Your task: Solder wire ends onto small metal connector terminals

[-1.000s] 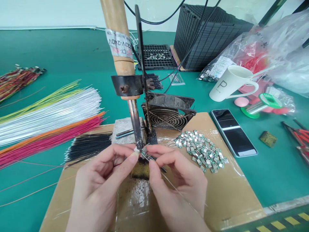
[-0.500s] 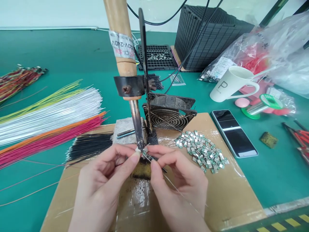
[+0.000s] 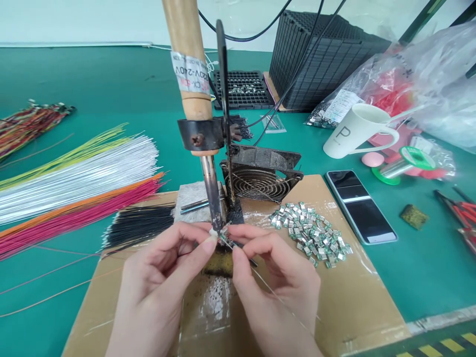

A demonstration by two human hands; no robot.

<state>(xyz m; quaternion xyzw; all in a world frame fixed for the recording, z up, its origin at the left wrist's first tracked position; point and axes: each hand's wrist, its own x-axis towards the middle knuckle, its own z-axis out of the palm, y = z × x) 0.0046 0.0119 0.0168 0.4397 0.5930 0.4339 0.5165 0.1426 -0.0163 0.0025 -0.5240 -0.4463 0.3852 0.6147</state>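
Wooden-handled soldering iron (image 3: 197, 109) stands tip-down in a black bracket (image 3: 201, 135), presumably so that both hands can work; watching remotely, I take its tip as dial centre. Left hand (image 3: 163, 282), at 8 o'clock: thumb and forefinger pinched narrow on a small white piece (image 3: 213, 232), which I cannot identify. Right hand (image 3: 278, 282), at 4 o'clock: thumb and forefinger closed on a thin silvery wire (image 3: 265, 283) trailing down across the palm, probably so its end meets the heat. The small metal part (image 3: 224, 235) sits at the tip, between both sets of fingertips; I cannot tell which hand supports it. Loose metal-cased parts (image 3: 312, 230) lie at 3 o'clock and black wires (image 3: 143, 225) at 9, seemingly for short reaches. At 1 o'clock a fan (image 3: 260, 183) faces the work, likely for fumes.
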